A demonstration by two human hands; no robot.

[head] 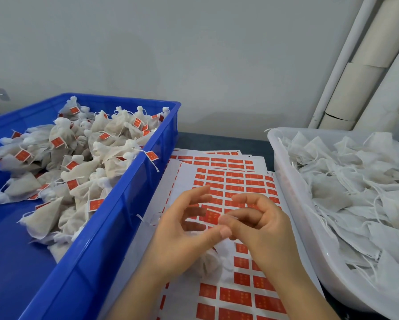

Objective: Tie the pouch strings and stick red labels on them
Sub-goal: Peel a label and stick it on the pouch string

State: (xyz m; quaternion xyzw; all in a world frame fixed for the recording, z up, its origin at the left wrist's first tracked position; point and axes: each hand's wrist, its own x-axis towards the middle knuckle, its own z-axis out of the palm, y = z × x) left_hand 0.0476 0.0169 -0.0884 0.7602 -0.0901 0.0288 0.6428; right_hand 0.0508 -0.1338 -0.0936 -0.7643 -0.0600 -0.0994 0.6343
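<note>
Fingers of the left hand (184,229) and right hand (266,229) pinch together, on what I cannot tell, over a pouch (206,263) on the label sheets (235,179); the blue crate (115,229) holds many finished, the white tub (294,204) many untied.

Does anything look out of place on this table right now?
One red label on its white string hangs over the blue plastic crate's right rim, outside the pile. The white sheets of red stickers are also stacked askew.

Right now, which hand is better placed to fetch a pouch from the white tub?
Probably the right hand: it is nearest the white tub; the left hand is by the blue crate.
</note>
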